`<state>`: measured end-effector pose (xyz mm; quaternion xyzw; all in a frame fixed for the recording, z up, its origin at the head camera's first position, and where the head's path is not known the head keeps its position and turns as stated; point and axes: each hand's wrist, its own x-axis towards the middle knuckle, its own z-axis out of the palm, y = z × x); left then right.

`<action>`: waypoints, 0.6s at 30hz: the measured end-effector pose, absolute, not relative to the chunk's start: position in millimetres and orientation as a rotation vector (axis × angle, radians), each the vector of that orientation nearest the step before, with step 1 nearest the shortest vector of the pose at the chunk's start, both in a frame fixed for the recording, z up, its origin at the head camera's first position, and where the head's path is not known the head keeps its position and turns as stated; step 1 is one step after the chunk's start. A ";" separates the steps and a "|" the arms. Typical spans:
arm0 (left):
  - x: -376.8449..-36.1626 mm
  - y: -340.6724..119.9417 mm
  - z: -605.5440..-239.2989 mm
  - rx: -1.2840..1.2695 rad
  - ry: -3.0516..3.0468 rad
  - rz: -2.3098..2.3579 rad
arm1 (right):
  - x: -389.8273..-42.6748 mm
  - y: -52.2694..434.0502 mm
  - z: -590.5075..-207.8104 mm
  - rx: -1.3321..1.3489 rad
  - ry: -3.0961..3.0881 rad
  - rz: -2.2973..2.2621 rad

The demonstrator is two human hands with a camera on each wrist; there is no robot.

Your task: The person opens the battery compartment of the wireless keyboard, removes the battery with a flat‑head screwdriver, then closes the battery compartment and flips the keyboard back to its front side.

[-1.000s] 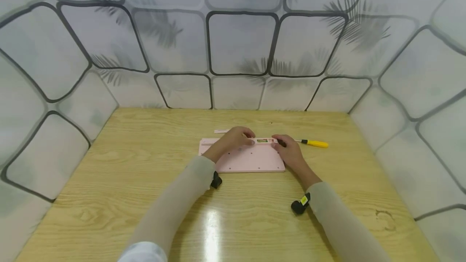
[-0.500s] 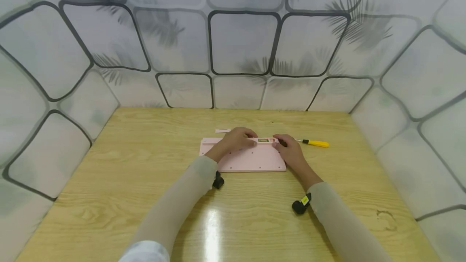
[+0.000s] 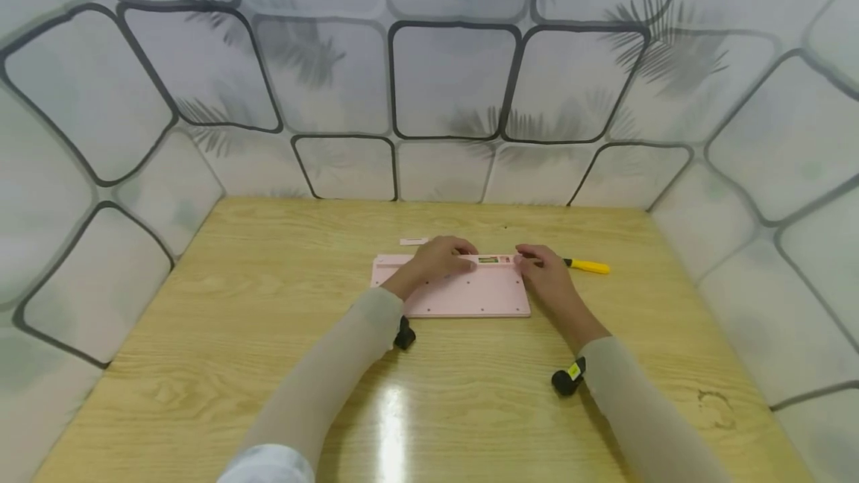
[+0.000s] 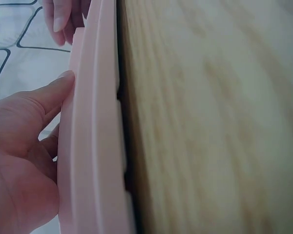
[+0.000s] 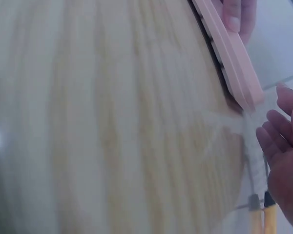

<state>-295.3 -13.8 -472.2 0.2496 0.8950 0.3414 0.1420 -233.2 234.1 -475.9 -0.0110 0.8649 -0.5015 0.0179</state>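
Right hand point(image 3: 552, 274) has slid outward since the last frame, now just off the far right corner of the pink keyboard point(image 3: 470, 298), fingers loose and holding nothing, while the left hand point(image 3: 439, 258) pinches its far edge. It lies underside up mid-table point(image 3: 201, 319), toward the far edge. I'd call it a steadying step beside the uncovered slot point(image 3: 493, 260), loose pink strip point(image 3: 412, 241) just beyond; next move likely calls for a firm left hold and light right fingers there.

Pink panel point(image 3: 470, 299): smooth, matt plastic. Tabletop point(image 3: 483, 408): glossy wood grain. Sleeve point(image 3: 329, 375): matt cloth. Yellow handle point(image 3: 590, 267): plastic.
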 end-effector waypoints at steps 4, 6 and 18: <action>-295.5 -13.8 -472.8 0.716 2.587 0.978 | -232.8 252.4 -472.2 -0.192 2.849 -1.518; -295.2 -14.2 -472.5 0.715 2.584 0.979 | -234.2 261.8 -470.5 -0.248 2.935 -1.468; -294.0 -14.7 -472.0 0.734 2.595 0.957 | -242.1 328.4 -465.4 -0.269 3.081 -1.139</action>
